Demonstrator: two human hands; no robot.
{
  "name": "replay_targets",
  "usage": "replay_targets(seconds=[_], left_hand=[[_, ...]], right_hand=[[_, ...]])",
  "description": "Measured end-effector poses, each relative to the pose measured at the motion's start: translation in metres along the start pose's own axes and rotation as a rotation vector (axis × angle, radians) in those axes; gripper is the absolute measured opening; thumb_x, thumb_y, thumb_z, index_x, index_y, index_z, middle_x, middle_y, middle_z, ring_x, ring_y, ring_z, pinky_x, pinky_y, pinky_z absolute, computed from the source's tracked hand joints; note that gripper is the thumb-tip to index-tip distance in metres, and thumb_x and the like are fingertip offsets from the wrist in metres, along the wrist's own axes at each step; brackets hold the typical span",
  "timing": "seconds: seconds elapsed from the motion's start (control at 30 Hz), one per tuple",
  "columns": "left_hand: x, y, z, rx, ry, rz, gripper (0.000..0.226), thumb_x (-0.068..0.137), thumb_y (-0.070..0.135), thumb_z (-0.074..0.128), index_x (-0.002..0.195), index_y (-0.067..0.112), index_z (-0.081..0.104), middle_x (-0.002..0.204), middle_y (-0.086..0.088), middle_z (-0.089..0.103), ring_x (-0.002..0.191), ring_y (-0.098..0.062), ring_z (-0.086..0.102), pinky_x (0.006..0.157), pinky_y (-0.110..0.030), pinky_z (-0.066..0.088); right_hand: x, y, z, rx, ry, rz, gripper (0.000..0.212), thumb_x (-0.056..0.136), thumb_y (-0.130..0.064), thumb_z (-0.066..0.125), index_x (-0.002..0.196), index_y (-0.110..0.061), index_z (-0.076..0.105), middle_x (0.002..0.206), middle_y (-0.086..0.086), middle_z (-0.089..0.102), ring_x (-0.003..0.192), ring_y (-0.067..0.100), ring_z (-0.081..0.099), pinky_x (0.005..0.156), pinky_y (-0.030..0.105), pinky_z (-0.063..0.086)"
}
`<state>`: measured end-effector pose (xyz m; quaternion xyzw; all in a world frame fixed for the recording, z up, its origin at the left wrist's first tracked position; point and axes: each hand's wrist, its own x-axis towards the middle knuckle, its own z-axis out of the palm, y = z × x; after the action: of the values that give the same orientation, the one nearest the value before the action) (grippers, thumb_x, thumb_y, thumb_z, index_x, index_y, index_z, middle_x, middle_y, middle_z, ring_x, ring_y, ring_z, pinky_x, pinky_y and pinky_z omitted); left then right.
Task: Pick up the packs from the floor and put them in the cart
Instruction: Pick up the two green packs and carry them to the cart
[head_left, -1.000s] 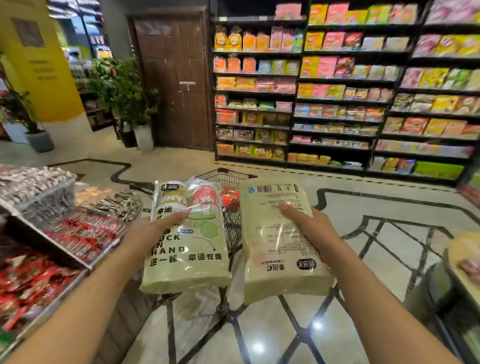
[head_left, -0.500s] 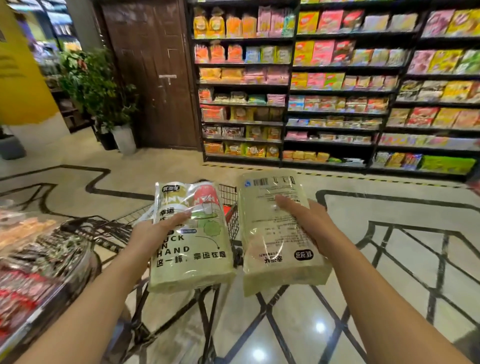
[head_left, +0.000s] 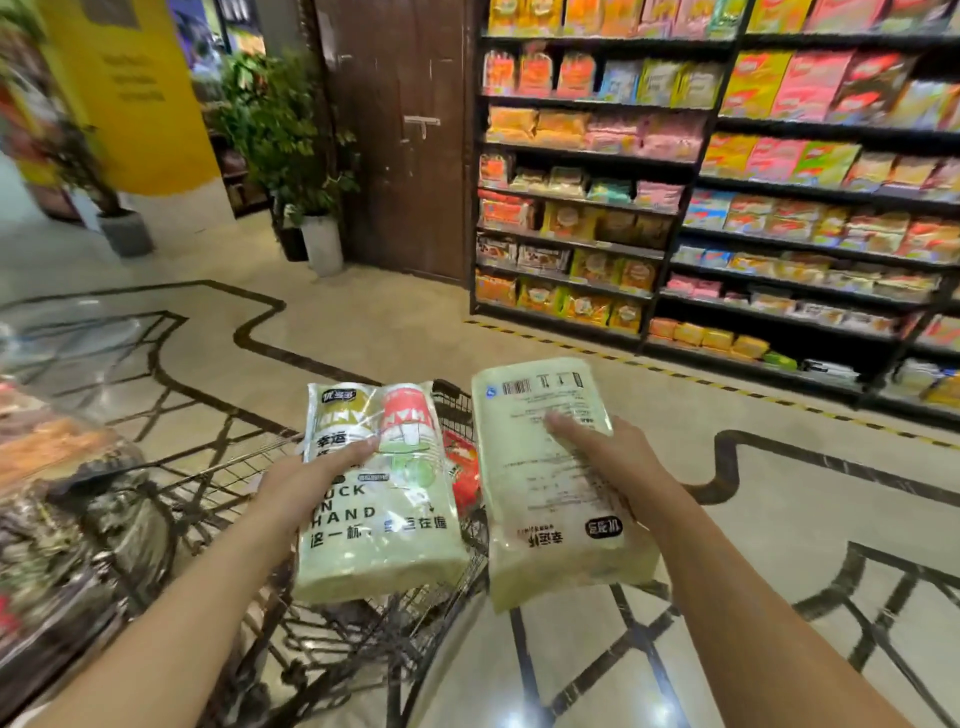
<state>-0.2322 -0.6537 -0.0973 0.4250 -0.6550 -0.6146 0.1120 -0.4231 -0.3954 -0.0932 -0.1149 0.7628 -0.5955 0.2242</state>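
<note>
Packs (head_left: 379, 499) above cart (head_left: 218, 499)

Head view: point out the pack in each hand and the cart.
Left pack (head_left: 384, 530), head view: on its printed front, below the left hand's thumb.
Right pack (head_left: 550, 525), head view: on its pale back face, below the barcode.
Cart (head_left: 228, 473), head view: on the wire rim left of the packs.

Stocked snack shelves (head_left: 727, 197), brown door (head_left: 400, 130), potted plant (head_left: 291, 135) — white pot, yellow wall (head_left: 140, 93), patterned floor (head_left: 779, 519).
</note>
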Motion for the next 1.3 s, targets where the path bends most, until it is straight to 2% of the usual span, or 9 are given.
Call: replay_targets(seconds=[0.3,0.6,0.73,0.83,0.97,1.03,1.13,1.2,1.3], left_hand=[[0.172,0.002,0.037,-0.088,0.117,-0.081,0.038,0.078,0.038,0.085,0.098,0.01,0.069,0.063,-0.006,0.077,0.049,-0.017,0.073,0.051,-0.027,0.051],[0.296,-0.009,0.065,-0.109,0.242,-0.234,0.049,0.066,0.046,0.092,0.1,0.016,0.073,0.078,-0.004,0.081,0.074,-0.026,0.079,0.084,-0.047,0.062],[0.342,-0.024,0.091,-0.103,0.334,-0.322,0.046,0.064,0.047,0.093,0.096,0.02,0.073,0.08,0.001,0.081,0.075,-0.024,0.078,0.084,-0.045,0.062],[0.375,-0.036,0.111,-0.091,0.409,-0.406,0.048,0.063,0.051,0.092,0.097,0.024,0.073,0.08,0.003,0.08,0.073,-0.02,0.078,0.081,-0.042,0.062],[0.415,-0.05,0.14,-0.069,0.526,-0.503,0.048,0.069,0.054,0.088,0.096,0.02,0.067,0.077,0.006,0.076,0.07,-0.017,0.073,0.073,-0.035,0.058],[0.431,-0.055,0.157,-0.02,0.607,-0.562,0.063,0.071,0.058,0.086,0.106,0.015,0.056,0.088,0.001,0.071,0.078,-0.02,0.066,0.073,-0.035,0.052],[0.451,-0.07,0.182,0.095,0.63,-0.631,0.102,0.067,0.07,0.081,0.138,0.008,0.042,0.125,-0.014,0.067,0.111,-0.037,0.065,0.092,-0.047,0.053],[0.458,-0.08,0.194,0.142,0.654,-0.672,0.105,0.068,0.069,0.08,0.144,0.01,0.039,0.132,-0.014,0.064,0.117,-0.038,0.063,0.095,-0.05,0.053],[0.464,-0.086,0.209,0.277,0.701,-0.697,0.093,0.072,0.064,0.08,0.139,0.011,0.044,0.128,-0.011,0.066,0.112,-0.037,0.066,0.09,-0.046,0.054]], right_hand=[[0.212,0.0,0.039,-0.062,-0.138,0.055,0.036,0.084,-0.046,0.085,0.11,-0.022,0.075,0.092,0.001,0.084,0.083,0.023,0.082,0.087,0.05,0.065],[0.385,0.017,0.087,-0.173,-0.312,0.106,0.054,0.074,-0.054,0.089,0.116,-0.023,0.074,0.096,0.001,0.084,0.085,0.023,0.082,0.084,0.049,0.065],[0.448,0.04,0.109,-0.258,-0.378,0.126,0.032,0.082,-0.046,0.087,0.107,-0.029,0.075,0.089,-0.006,0.084,0.08,0.015,0.082,0.079,0.04,0.066],[0.494,0.066,0.128,-0.347,-0.426,0.159,0.042,0.076,-0.056,0.087,0.109,-0.032,0.075,0.094,-0.007,0.083,0.085,0.016,0.081,0.087,0.045,0.064],[0.547,0.107,0.155,-0.508,-0.469,0.162,0.073,0.063,-0.08,0.079,0.119,-0.034,0.069,0.103,-0.01,0.08,0.095,0.017,0.077,0.094,0.046,0.06],[0.562,0.12,0.168,-0.573,-0.492,0.153,0.069,0.073,-0.071,0.079,0.126,-0.031,0.062,0.11,-0.006,0.077,0.1,0.021,0.073,0.093,0.042,0.057],[0.573,0.136,0.186,-0.684,-0.531,0.141,0.074,0.082,-0.064,0.078,0.14,-0.026,0.051,0.116,0.001,0.071,0.1,0.024,0.065,0.085,0.036,0.047],[0.575,0.149,0.196,-0.749,-0.543,0.14,0.082,0.082,-0.066,0.077,0.146,-0.026,0.044,0.119,0.002,0.069,0.106,0.029,0.066,0.087,0.036,0.048],[0.573,0.17,0.209,-0.804,-0.535,0.137,0.099,0.076,-0.074,0.073,0.155,-0.029,0.033,0.125,0.004,0.069,0.113,0.033,0.069,0.096,0.048,0.056]])
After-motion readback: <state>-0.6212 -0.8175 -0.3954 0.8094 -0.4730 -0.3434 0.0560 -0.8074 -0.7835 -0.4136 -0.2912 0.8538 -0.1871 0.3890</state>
